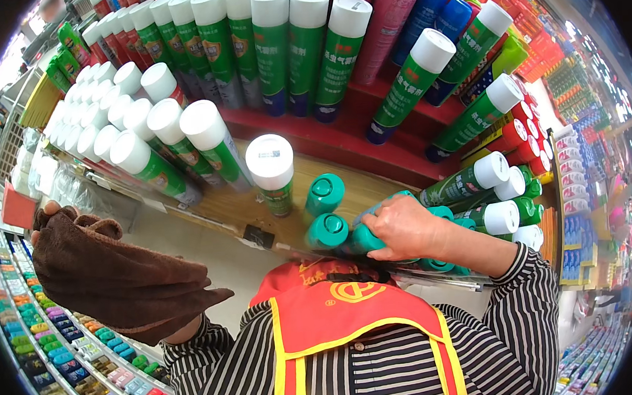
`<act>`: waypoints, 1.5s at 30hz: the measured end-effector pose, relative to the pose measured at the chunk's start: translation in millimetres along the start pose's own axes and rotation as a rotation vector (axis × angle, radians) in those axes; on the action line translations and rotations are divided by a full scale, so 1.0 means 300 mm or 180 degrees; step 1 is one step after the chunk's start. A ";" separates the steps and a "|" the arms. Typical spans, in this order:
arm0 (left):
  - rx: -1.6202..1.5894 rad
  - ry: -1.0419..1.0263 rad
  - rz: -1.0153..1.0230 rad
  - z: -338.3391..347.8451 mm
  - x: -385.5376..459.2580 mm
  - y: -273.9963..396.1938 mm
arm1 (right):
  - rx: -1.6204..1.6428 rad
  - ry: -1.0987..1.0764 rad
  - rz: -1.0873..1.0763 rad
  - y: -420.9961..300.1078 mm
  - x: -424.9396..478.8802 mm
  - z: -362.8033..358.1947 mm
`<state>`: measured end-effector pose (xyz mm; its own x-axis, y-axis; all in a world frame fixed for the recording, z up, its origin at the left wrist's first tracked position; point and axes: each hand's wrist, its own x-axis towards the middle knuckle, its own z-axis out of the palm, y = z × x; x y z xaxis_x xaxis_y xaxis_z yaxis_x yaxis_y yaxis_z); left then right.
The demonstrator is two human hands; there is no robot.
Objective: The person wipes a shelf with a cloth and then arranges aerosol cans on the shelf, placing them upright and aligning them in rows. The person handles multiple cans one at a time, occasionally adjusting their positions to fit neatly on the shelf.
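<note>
A brown towel-like cloth [115, 269] is draped over my left hand [51, 208], which grips it on the left, away from the shelf; only fingertips show past it. My right hand [407, 226] is closed around a teal-capped bottle [367, 239] at the shelf's front edge. Its fingers hide part of the bottle. Left of that hand stand two more teal-capped bottles, one at the front [327, 231] and one behind it [324, 193]. A green spray can with a white cap [270, 159] stands alone farther left on the wooden shelf board [302, 168].
Rows of green aerosol cans [271, 56] stand on red stepped risers [311, 136] behind. White-capped cans [159, 154] crowd the left, with more green cans [459, 180] on the right. A black clip [258, 236] sits on the front edge. Lower left, another shelf holds coloured bottles [72, 350].
</note>
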<state>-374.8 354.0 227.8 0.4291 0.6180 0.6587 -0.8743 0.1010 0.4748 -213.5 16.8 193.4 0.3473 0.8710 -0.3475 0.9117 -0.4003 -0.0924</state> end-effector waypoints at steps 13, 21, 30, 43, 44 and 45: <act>0.1209 0.0380 0.0196 -0.030 0.001 -0.093 | -0.0078 0.0138 -0.0047 0.001 -0.015 0.014; 0.2570 0.0719 0.0251 0.097 0.069 -0.075 | 0.0959 0.0964 -0.0800 0.003 -0.003 -0.158; 0.1067 -0.2283 0.0888 0.532 0.221 -0.242 | 0.2760 0.2003 -0.1570 -0.080 0.009 -0.380; 0.1297 -0.2819 -0.0294 0.623 0.287 -0.450 | 0.4620 0.3214 -0.0016 0.180 -0.142 -0.387; 0.1632 -0.2838 -0.0326 0.615 0.291 -0.485 | 0.4266 0.3845 0.0336 0.213 -0.148 -0.365; 0.1988 -0.2850 -0.0318 0.605 0.313 -0.507 | 0.4262 0.3933 0.0324 0.208 -0.166 -0.389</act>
<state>-160.4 255.1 323.4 0.7220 -0.1869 0.6662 -0.6657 -0.4500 0.5952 -148.5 -18.4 313.9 0.8954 0.2695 0.3545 0.3247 0.1497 -0.9339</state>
